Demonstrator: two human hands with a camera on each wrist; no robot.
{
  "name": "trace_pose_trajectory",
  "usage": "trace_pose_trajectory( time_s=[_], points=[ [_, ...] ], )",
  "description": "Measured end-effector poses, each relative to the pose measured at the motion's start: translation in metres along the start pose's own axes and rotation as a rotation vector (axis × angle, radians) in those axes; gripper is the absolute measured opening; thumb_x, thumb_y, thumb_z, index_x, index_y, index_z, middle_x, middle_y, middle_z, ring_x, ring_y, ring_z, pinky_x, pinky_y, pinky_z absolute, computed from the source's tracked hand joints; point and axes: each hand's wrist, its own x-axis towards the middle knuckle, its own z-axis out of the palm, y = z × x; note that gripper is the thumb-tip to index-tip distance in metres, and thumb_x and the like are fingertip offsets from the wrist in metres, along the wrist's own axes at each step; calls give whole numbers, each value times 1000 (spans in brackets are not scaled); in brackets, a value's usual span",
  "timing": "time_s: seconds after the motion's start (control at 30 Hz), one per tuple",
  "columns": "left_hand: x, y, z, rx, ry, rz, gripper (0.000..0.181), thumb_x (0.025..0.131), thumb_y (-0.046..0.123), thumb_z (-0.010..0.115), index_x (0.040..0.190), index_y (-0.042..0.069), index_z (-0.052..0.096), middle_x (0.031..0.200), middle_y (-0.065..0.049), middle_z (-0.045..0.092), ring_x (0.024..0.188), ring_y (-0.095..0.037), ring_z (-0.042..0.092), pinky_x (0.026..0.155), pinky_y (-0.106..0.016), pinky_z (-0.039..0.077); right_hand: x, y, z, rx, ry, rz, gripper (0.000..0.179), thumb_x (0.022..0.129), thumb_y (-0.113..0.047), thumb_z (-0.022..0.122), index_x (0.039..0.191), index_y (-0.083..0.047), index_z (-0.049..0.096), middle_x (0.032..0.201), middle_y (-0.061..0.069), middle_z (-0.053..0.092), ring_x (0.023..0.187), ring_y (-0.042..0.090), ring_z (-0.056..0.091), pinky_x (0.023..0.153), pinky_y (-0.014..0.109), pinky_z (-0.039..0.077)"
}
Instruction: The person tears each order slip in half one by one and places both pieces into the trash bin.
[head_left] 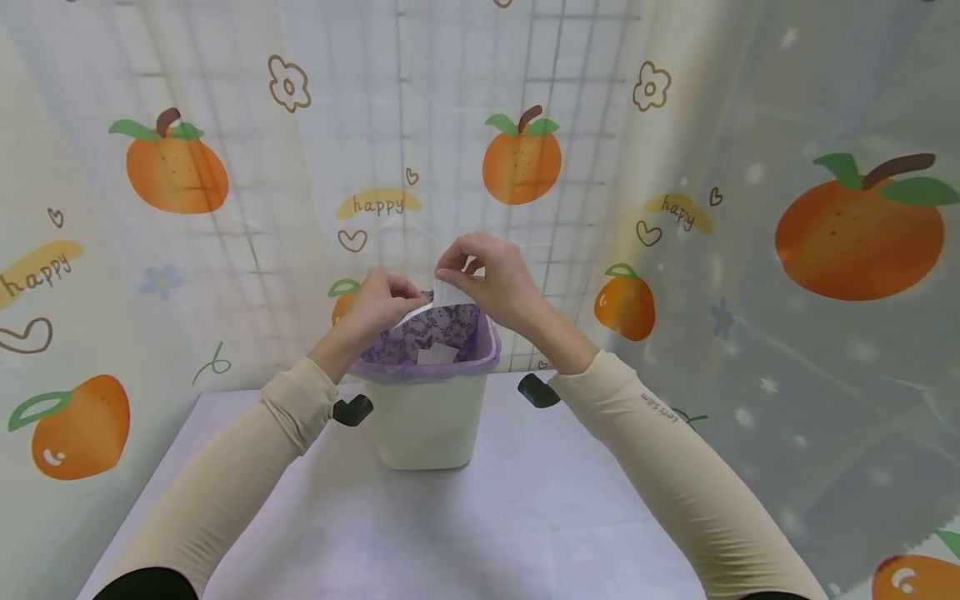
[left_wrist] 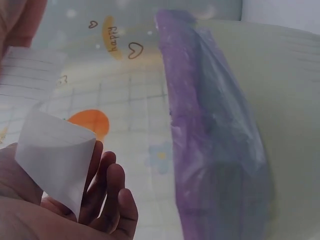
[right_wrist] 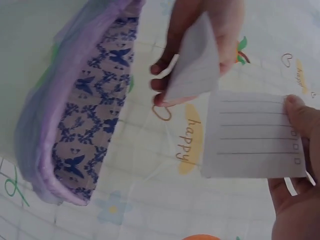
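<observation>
My left hand (head_left: pixel 375 307) pinches a white piece of paper (left_wrist: pixel 57 157), which curves between thumb and fingers. In my right hand (head_left: pixel 497 282) is a lined paper slip (right_wrist: pixel 250 135) with small checkboxes along one edge, gripped between thumb and fingers. The two pieces meet or nearly meet at a corner; I cannot tell whether they are joined. Both hands are above a pale waste bin (head_left: pixel 431 425). A purple bin bag (head_left: pixel 420 372) is folded over its rim, with a blue butterfly pattern inside. Another white paper piece (head_left: pixel 438 354) shows inside the bin.
The bin stands on a table with a pale lilac cover (head_left: pixel 570 500). Behind it hangs a curtain (head_left: pixel 465 75) printed with oranges, hearts and "happy", with a wire grid showing through. Dark camera parts (head_left: pixel 352 410) stick out at both wrists.
</observation>
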Motion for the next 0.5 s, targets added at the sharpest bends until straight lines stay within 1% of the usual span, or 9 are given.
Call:
trace_pose_trajectory(
  time_s=[0.07,0.13,0.27,0.33,0.4,0.5],
  points=[
    [0,-3,-1,-9,5,2,15,94,10,75,99,-3,79,99,-9,71,91,-21,58,76,-32,49,3,-2,-2,1,18,-8,5,94,-8,80,95,-8,75,93,4,73,91,18,65,79,32,58],
    [0,-6,-3,-18,8,5,14,95,9,74,99,-4,78,99,-9,71,91,-21,57,77,-32,48,5,-3,-3,5,41,-14,5,94,-8,80,95,-8,75,93,4,73,91,17,65,79,32,58],
    [-2,-8,-5,1,29,-24,12,97,11,74,99,0,78,104,-11,71,94,-22,58,81,-34,47,6,-4,-5,16,87,-18,4,94,-7,79,94,-9,76,92,4,75,91,17,64,77,32,57],
    [-2,-9,-6,37,64,-36,13,97,13,75,101,1,78,107,-11,72,96,-22,59,83,-34,47,6,-4,-6,18,104,-16,4,94,-7,80,94,-9,76,92,3,76,91,17,64,77,32,57],
    [-2,-11,-7,67,110,-39,13,96,14,76,101,2,79,107,-12,74,94,-23,60,80,-34,47,6,-2,-6,12,113,-12,3,94,-8,80,95,-8,77,92,4,76,91,18,65,77,32,57],
    [-1,-15,-8,75,179,-39,12,95,15,77,100,4,80,106,-13,76,92,-23,63,78,-33,48,7,4,-6,-16,119,8,5,95,-11,79,97,-7,77,93,5,77,93,19,66,77,33,58]
  ],
)
